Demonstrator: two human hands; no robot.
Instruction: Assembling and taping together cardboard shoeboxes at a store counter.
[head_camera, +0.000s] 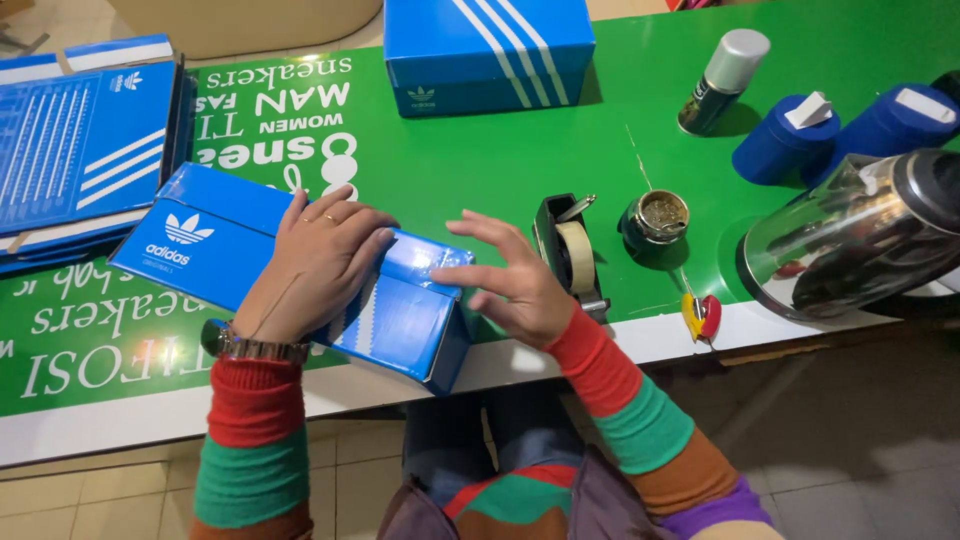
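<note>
A blue cardboard shoe box with white stripes (300, 275) lies tilted at the near edge of the green desk (480, 170), one corner jutting past the white border toward the person. The left hand (320, 262) lies flat on top of the box, fingers spread and pressing down over a shiny strip of clear tape (425, 258) that crosses the upper edge of the box end; this hand clasps nothing, it only presses. The right hand (515, 280) hovers at the same end of the box, grip open with fingers fanned, fingertips touching or just beside the taped corner; I cannot tell whether they make contact.

Judging from how things lie, the box is folded into shape and at least one piece of tape is already on its end flap, being smoothed. Whether the other end or the underside is taped cannot be seen.

Just beside the right hand stands a black tape dispenser with a pale roll (572, 255). Near it is a small round metal cup with a straw (658, 217). Farther off rest a second closed blue shoe box (488, 55), a stack of flattened blue box blanks (85, 140) at the left, a grey-capped spray can (722, 80), two dark blue cylindrical containers (830, 135) and a shiny steel kettle (855, 235).
</note>
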